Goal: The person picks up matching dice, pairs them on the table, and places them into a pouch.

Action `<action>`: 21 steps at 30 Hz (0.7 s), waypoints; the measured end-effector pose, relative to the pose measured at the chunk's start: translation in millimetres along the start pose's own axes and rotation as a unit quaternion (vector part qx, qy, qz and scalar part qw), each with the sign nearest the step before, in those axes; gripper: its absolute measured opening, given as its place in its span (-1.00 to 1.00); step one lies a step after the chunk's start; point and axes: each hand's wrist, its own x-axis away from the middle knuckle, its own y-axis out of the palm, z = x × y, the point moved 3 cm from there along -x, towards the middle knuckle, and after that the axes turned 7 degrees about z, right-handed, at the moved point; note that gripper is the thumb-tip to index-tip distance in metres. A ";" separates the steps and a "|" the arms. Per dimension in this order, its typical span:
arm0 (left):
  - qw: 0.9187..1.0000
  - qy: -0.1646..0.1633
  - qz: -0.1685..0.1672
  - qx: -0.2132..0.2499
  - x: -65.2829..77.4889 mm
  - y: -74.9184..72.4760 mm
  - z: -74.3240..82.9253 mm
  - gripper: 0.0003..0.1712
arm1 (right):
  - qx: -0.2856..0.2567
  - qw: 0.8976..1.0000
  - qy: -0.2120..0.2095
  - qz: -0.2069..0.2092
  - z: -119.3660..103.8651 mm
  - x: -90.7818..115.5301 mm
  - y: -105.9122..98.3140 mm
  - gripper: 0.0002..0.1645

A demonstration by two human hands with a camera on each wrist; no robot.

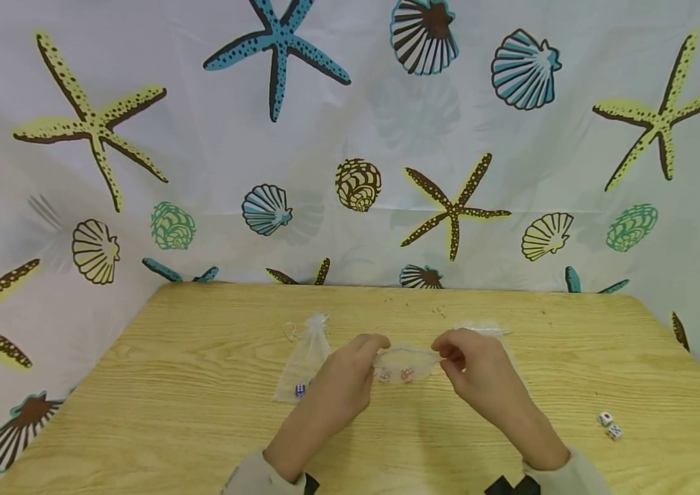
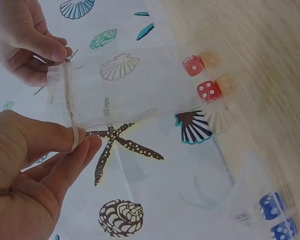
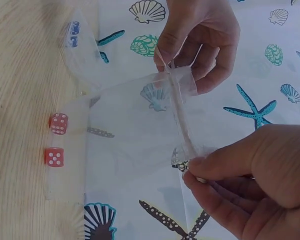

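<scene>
Between my two hands hangs a sheer white drawstring pouch (image 2: 140,92), its top edge stretched taut. Two red dice, one (image 2: 193,65) beside the other (image 2: 208,91), lie at the bottom of it and show through the fabric. My left hand (image 1: 344,375) pinches one end of the pouch's corded top between thumb and fingers. At the opposite end, my right hand (image 1: 481,375) pinches the cord and cloth the same way.
Left of my left hand, another sheer pouch (image 1: 305,350) lies with blue dice (image 2: 272,205) inside. Partly behind my right hand is more sheer material (image 1: 483,328). Two white dice (image 1: 614,432) sit at the right of the wooden table (image 1: 170,405). A patterned cloth (image 1: 337,137) hangs behind.
</scene>
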 end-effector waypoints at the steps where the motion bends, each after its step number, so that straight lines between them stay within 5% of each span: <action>1: 1.000 -0.007 -0.003 0.000 -0.4 -0.4 -0.6 -0.54 | 0.001 1.000 0.003 -0.003 0.6 -0.1 -0.8 -0.76; 9: 0.999 -0.047 -0.020 0.002 -1.0 -4.6 -6.4 -0.52 | 0.003 0.999 0.036 -0.024 5.5 -0.7 -6.8 -0.81; 21: 0.995 -0.093 0.034 -0.023 -0.2 -14.8 -19.5 -0.80 | -0.004 0.998 0.038 -0.041 12.5 -3.2 -16.4 -0.84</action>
